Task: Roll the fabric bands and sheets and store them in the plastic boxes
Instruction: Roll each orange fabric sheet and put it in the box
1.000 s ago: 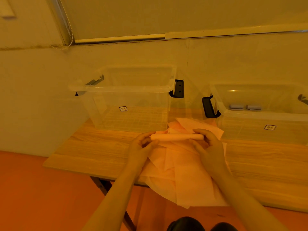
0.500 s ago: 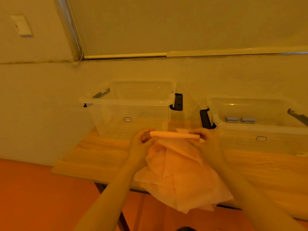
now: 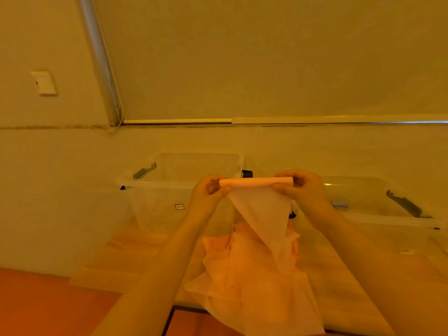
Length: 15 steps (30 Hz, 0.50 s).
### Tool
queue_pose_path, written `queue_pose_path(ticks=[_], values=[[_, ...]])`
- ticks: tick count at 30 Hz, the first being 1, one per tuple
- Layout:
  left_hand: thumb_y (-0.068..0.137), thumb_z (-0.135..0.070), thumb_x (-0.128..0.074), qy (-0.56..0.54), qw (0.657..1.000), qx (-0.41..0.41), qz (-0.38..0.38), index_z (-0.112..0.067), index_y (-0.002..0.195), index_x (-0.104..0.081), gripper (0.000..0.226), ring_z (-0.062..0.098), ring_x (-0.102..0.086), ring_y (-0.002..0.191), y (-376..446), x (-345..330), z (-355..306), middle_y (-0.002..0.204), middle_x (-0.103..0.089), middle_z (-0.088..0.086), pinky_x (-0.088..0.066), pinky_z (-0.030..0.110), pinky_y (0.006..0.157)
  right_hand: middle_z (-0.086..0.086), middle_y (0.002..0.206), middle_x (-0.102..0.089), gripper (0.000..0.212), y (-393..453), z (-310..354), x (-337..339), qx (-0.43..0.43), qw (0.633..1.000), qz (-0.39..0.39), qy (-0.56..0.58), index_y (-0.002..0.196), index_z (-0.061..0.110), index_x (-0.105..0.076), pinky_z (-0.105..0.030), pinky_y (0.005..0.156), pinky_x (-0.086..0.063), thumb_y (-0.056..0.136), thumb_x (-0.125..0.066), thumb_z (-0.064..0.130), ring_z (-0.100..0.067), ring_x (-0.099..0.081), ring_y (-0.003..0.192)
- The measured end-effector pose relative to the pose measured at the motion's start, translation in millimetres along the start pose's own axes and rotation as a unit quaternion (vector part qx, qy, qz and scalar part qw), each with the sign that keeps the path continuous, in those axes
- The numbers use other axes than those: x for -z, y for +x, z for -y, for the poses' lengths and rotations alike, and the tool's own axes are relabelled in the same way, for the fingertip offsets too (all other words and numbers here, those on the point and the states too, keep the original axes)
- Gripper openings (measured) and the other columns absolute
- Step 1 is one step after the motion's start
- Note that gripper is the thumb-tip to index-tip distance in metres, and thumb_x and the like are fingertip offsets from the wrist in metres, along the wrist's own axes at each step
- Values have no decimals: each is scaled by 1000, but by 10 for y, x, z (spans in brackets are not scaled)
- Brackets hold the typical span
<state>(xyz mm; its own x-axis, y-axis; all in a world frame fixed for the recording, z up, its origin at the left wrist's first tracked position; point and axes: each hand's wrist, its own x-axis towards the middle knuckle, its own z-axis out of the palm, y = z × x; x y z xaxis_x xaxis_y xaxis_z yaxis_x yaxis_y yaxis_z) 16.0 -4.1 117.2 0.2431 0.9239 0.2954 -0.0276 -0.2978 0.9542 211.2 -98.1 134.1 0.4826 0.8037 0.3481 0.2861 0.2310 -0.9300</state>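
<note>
Head view: at centre frame, the left hand (image 3: 208, 192) and right hand (image 3: 299, 190) each pinch one end of a tight fabric roll (image 3: 255, 182), held level above the table (image 3: 126, 258). The unrolled sheet (image 3: 264, 219) hangs down onto a loose pile. Even tension at both ends should keep the roll straight. Two clear boxes (image 3: 169, 187) wait behind.

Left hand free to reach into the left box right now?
Probably not. The left hand pinches one end of the fabric roll, with the sheet's tail hanging unrolled. The left box is open-topped, otherwise unobstructed.
</note>
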Motion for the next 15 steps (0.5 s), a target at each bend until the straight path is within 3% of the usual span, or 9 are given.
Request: queue_pose_path(ticks=[3,7,15], values=[[86,-10,-67,-30,999,-13,13,-21,100,-61,18,8,-62,88,57,-44,-182,94,-66,-7,-50,16,71,-1,100,-68,25,63,138,101,18,1000,-5,14,99,20,-67,-32,75,-57,79,-74,7,-15,-65,90],[87,-18,-67,-32,999,-18,10,-18,109,-62,23,12,-63,95,152,-91,-441,100,-67,-4,-51,20,75,2,95,-70,23,135,367,192,30,999,-16,30,100,20,-67,-21,65,-55,80,-75,12,-11,-66,83],[91,-24,-63,2,999,-40,-1,-23,111,-62,20,12,-60,97,239,-165,-833,108,-62,-3,-52,19,74,-1,95,-69,14,205,684,296,25,999,-12,46,94,19,-66,-33,76,-58,82,-72,15,-16,-66,87]])
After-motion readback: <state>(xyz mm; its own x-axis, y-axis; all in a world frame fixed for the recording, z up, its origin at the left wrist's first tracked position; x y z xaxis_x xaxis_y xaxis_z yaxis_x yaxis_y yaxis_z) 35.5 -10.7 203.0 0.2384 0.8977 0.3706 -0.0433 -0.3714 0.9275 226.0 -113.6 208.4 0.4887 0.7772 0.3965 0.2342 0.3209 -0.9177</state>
